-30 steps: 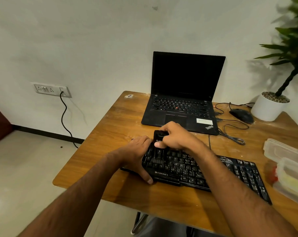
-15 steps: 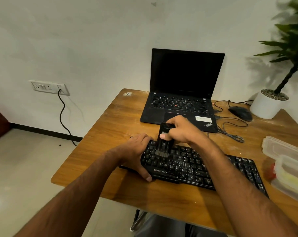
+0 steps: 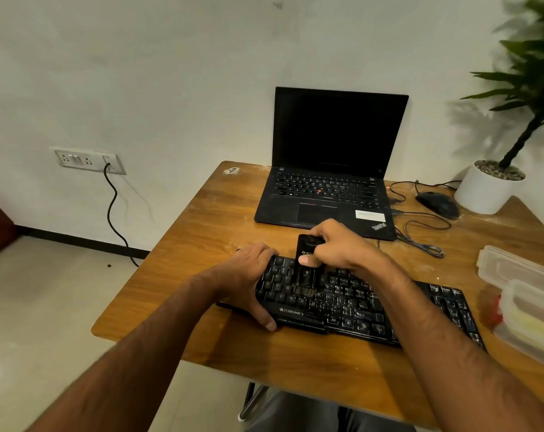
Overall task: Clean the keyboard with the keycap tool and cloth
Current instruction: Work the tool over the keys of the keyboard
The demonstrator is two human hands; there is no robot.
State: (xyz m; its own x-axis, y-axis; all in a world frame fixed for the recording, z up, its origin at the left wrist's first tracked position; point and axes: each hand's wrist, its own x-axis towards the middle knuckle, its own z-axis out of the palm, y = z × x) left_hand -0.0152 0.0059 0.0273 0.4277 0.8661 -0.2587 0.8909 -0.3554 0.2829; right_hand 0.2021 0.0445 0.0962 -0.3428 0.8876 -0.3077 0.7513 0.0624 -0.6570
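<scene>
A black keyboard (image 3: 358,307) lies across the wooden desk (image 3: 195,244) in front of me. My left hand (image 3: 248,275) grips its left end, thumb hooked over the front edge. A black cleaning tool (image 3: 306,266) with a brush at its lower end stands on the keys near the left side. My right hand (image 3: 339,244) holds the tool's upper part, thumb pressed on its front. No cloth is in view.
An open black laptop (image 3: 326,182) sits behind the keyboard. A black mouse (image 3: 437,204) with loose cables and a white plant pot (image 3: 485,188) stand at the back right. Clear plastic boxes (image 3: 523,294) lie at the right edge.
The brush end has moved down the left keys toward me, with my right hand following. My left hand stays on the keyboard's left end.
</scene>
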